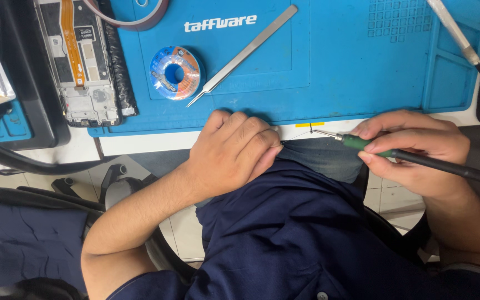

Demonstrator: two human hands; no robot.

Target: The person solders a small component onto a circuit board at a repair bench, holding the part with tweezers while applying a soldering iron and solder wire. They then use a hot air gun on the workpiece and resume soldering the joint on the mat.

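My right hand point(412, 150) grips a soldering iron point(395, 151) with a green collar and black handle, its tip pointing left toward a tiny dark part point(311, 131) at the white table edge. My left hand point(231, 153) is curled into a loose fist below the blue work mat point(334, 61), and a thin wire point(293, 138) runs from its fingers toward the small part. Both hands hover over my lap, just off the table's front edge.
On the blue mat lie steel tweezers point(245, 53) and a blue spool of solder wire point(174, 72). An opened phone point(81, 61) with exposed boards sits at the left. A second tool point(455, 30) rests at the top right. A chair point(34, 222) stands lower left.
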